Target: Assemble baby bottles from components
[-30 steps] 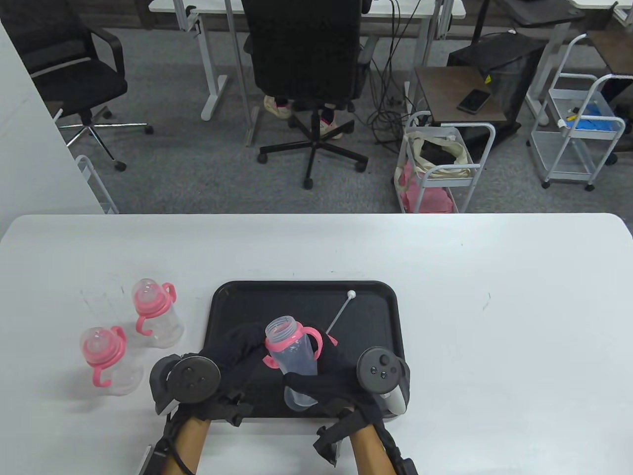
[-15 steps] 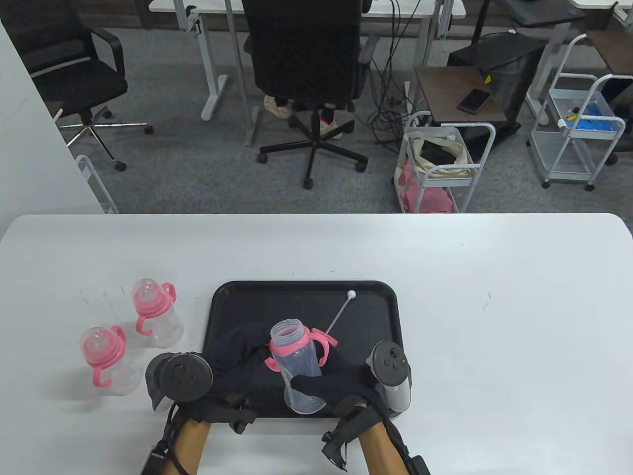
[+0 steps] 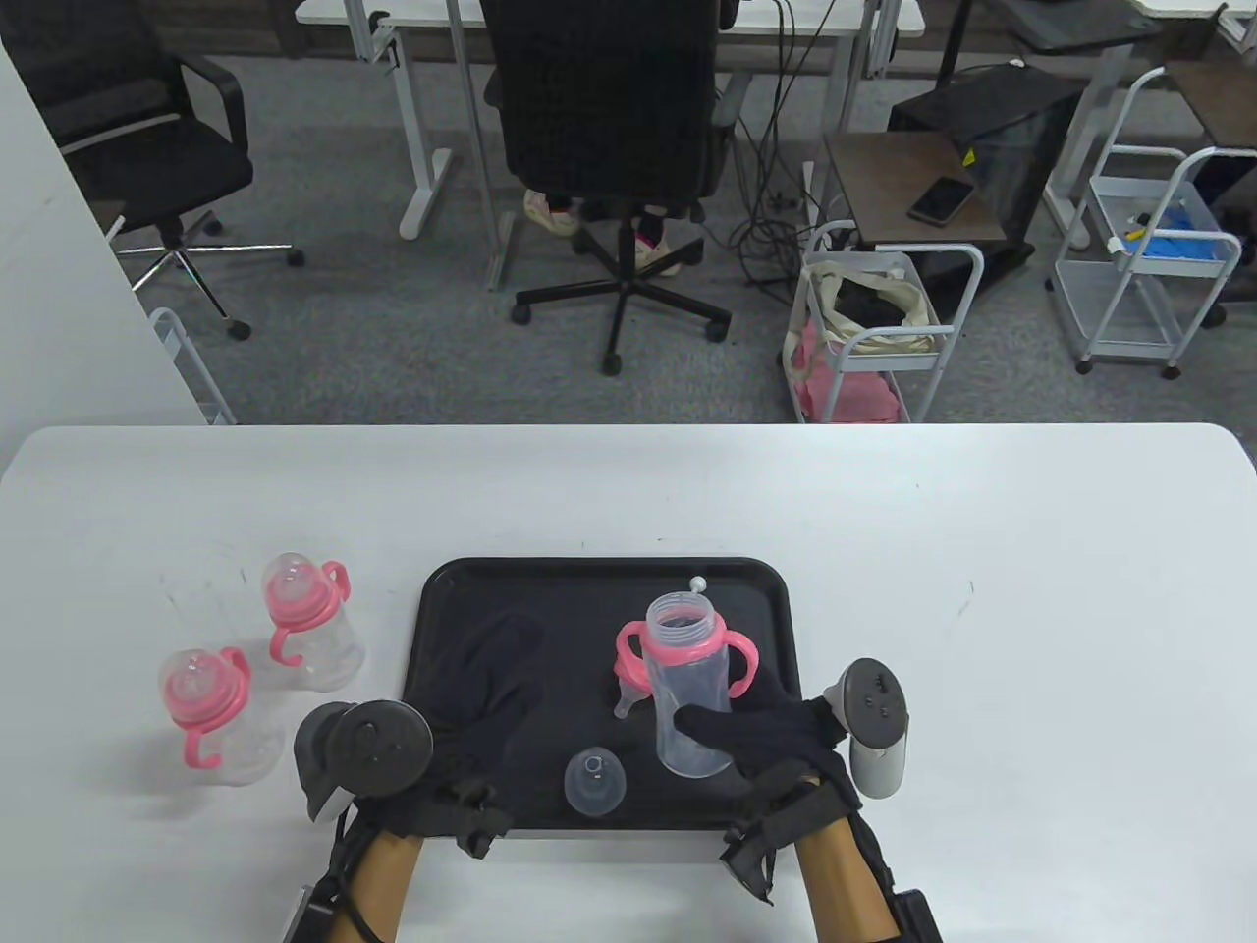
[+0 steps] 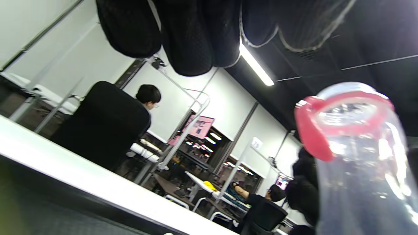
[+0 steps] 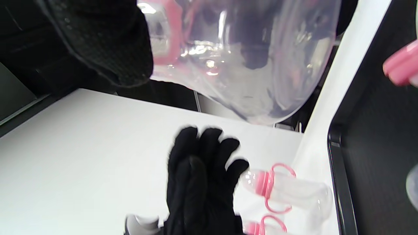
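Note:
My right hand (image 3: 761,737) grips a clear bottle body (image 3: 690,697) with a pink handle ring (image 3: 683,643) on its neck, held upright over the right side of the black tray (image 3: 471,589). The bottle's mouth is open. The same bottle fills the right wrist view (image 5: 248,55) and shows in the left wrist view (image 4: 359,156). My left hand (image 3: 491,688) lies open and empty over the tray's left part. A pink ring with a nipple (image 3: 627,683) lies on the tray beside the bottle. A clear cap (image 3: 595,782) lies near the tray's front edge. A white straw's tip (image 3: 698,582) shows behind the bottle.
Two assembled bottles with pink handles stand on the white table left of the tray, one farther back (image 3: 306,619) and one nearer (image 3: 211,712). They also show in the right wrist view (image 5: 284,191). Chairs, carts and desks stand beyond the table's far edge.
My right hand has carried the bottle to the right and stood it more upright. My left hand has let go of it and opened. The cap and the nipple ring have come into sight.

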Tool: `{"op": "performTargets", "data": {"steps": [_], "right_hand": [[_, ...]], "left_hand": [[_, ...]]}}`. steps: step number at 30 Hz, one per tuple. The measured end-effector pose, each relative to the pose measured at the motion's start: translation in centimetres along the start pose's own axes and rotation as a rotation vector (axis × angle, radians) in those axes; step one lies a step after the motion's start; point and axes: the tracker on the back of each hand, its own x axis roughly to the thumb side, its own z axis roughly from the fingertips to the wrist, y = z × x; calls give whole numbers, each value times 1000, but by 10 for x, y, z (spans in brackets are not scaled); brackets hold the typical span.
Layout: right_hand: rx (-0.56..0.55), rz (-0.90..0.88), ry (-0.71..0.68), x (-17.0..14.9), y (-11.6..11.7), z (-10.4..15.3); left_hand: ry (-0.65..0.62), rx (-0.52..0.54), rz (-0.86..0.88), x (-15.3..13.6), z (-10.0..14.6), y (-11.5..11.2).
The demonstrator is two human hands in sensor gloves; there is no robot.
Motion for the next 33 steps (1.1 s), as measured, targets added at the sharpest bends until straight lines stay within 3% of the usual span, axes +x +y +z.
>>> {"op": "performTargets", "data": {"steps": [4, 9, 15, 18, 24, 33], "right_hand": [[-95, 113, -29, 4, -15, 5], [-137, 230, -43, 9, -19, 10], [-198, 268, -72, 14, -30, 19], [-242, 233, -81, 13, -37, 23], [-293, 186, -103, 13, -44, 28], [-348, 129, -119, 12, -56, 35]], "left_hand": [[100, -67, -45, -11, -1, -6], [183, -201, -71, -10, -7, -21], [300, -415, -140, 4, -35, -53], [326, -545, -288, 14, -59, -74], [376, -690, -490, 33, -98, -113], [496, -834, -608, 29, -124, -161]]}}
